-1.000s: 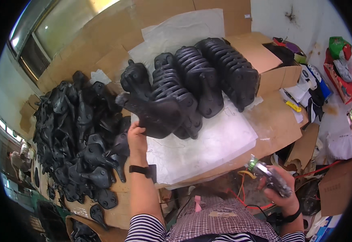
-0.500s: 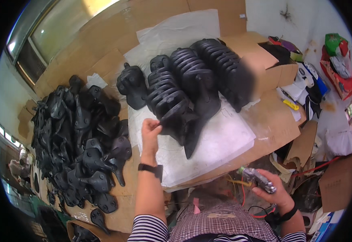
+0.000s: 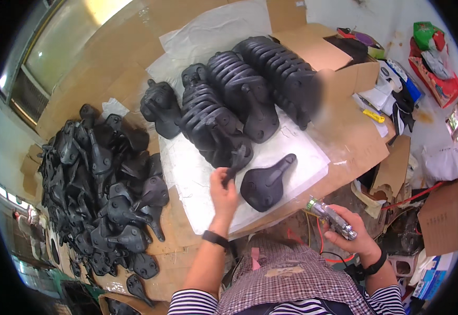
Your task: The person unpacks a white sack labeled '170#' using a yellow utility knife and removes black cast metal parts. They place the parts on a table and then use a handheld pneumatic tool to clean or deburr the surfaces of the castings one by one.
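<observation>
1. In the head view, my left fingers (image 3: pixel 218 178) are drawn nearly together about the narrow tip of the front black piece (image 3: pixel 240 153), which sits at the near end of a stacked row on the white paper (image 3: pixel 313 157).
2. My right fingers (image 3: pixel 351 216) are wrapped round a metal spray gun (image 3: pixel 330 216) with green at its front, near the front edge of the tabletop (image 3: pixel 365 147).
3. A loose black piece (image 3: pixel 263 188) lies on the paper between my two hands, its narrow end pointing away and to the right.
4. Two more rows (image 3: pixel 245 86) stand to the right of the one I touch; a heap of black pieces (image 3: pixel 103 199) covers the tabletop on my left.
5. Faint printing shows on the brown box (image 3: pixel 444 226) and the white bag (image 3: pixel 444 165) at my right, too small for me to read.
</observation>
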Tool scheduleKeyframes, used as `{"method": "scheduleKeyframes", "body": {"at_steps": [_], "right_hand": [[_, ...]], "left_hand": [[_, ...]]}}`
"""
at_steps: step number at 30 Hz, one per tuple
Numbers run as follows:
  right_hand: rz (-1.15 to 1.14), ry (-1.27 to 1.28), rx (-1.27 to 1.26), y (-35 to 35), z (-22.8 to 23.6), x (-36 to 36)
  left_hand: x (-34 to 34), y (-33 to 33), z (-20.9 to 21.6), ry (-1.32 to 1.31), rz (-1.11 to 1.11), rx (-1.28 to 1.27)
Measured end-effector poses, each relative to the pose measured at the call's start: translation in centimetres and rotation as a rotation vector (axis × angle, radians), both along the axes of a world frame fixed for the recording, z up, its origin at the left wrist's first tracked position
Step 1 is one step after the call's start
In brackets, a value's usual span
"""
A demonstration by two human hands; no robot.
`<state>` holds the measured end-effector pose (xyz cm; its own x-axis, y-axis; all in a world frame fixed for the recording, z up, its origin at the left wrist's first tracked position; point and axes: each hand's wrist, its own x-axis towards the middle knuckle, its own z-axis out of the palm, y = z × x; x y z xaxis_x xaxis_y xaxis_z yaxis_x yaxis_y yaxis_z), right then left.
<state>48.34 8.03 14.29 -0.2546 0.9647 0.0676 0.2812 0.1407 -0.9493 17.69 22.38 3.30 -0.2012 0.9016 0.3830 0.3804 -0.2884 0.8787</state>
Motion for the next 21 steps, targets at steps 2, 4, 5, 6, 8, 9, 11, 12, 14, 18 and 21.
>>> {"method": "scheduleKeyframes", "body": {"at_steps": [2, 4, 5, 6, 8, 9, 11, 12, 14, 18, 21], "right_hand": [[-0.026, -0.023, 0.006, -0.1, -0.1, -0.1], [-0.034, -0.041, -0.001, -0.3, -0.2, 0.0], [-0.031, -0.047, -0.012, -0.5, -0.4, 0.0], [-0.035, -0.052, -0.022, -0.9, -0.6, 0.2], [-0.046, -0.029, -0.06, -1.5, -1.0, 0.4], [-0.045, -0.02, -0.078, -1.8, -1.2, 0.2], [-0.089, -0.013, -0.08, -2.5, -1.3, 0.1], [-0.102, -0.021, -0.079, -2.8, -1.8, 0.4], [-0.149, -0.007, -0.114, -3.5, -2.1, 0.5], [-0.163, -0.022, -0.106, -3.6, -2.1, 0.1], [-0.147, 0.015, -0.108, -3.0, -2.5, -0.4]], "left_hand": [[3.4, -0.7, -0.9, 0.213, -0.004, 0.106], [6.0, -1.7, -2.6, 0.453, -0.153, 0.137], [7.2, -2.5, -3.4, 0.538, -0.258, 0.107], [8.4, -3.4, -3.8, 0.662, -0.288, 0.043], [8.8, -4.8, -5.9, 0.81, -0.357, -0.116], [8.3, -5.0, -7.6, 0.841, -0.338, -0.096], [7.3, -4.9, -9.7, 0.9, -0.287, -0.056], [7.0, -4.7, -9.5, 0.862, -0.272, -0.033], [6.1, -3.8, -10.0, 0.716, -0.321, -0.039], [4.0, -3.0, -7.5, 0.491, -0.331, 0.029], [0.9, -3.5, -4.6, 0.294, -0.284, -0.056]]}}
